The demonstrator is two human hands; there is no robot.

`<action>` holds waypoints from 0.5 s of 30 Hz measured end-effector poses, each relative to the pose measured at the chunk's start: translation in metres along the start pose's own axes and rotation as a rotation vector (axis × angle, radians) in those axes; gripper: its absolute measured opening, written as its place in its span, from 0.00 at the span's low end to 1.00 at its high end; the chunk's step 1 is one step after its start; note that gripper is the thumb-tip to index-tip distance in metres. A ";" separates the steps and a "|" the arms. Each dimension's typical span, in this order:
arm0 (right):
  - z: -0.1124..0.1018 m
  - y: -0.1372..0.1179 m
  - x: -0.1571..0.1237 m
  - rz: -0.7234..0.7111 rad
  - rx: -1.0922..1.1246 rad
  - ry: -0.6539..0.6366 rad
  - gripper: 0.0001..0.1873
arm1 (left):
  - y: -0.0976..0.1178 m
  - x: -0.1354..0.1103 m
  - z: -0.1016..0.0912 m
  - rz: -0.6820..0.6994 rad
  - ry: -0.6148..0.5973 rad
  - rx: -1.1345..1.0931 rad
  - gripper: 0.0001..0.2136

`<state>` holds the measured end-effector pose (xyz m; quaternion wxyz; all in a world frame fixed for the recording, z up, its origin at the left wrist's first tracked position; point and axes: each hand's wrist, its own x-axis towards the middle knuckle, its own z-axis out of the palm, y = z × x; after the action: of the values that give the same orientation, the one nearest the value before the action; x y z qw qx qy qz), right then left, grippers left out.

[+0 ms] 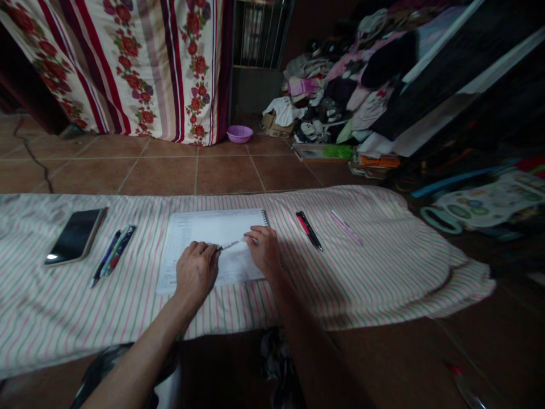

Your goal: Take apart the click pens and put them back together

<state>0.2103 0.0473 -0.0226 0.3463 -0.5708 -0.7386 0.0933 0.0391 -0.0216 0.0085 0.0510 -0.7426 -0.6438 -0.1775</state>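
Note:
A slim pen point(232, 245) with a pale patterned barrel is held level between my two hands, above a spiral notebook point(204, 225) lying open at a page with printed lines. Its dark left end is gripped by my left hand point(196, 266), fingers curled, the palm side hidden. My right hand point(264, 248) pinches the other end between thumb and fingers. Right of the notebook lie a black and red pen point(309, 230) and a thin pink and white pen point(346, 228). Several pens point(114, 254) lie side by side on the left.
A dark-screened phone point(76, 236) rests at the left on the striped cloth point(383, 261) covering the low surface. Beyond it are the tiled floor point(170, 170), a floral curtain point(149, 68), a purple basin point(239, 133) and a heap of clothes point(327, 91).

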 end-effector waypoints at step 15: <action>-0.004 0.004 0.001 -0.021 0.108 0.028 0.08 | 0.000 0.000 -0.001 -0.010 -0.010 0.018 0.10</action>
<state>0.2153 0.0484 -0.0216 0.3879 -0.5449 -0.7334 0.1215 0.0394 -0.0216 0.0091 0.0534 -0.7399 -0.6492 -0.1683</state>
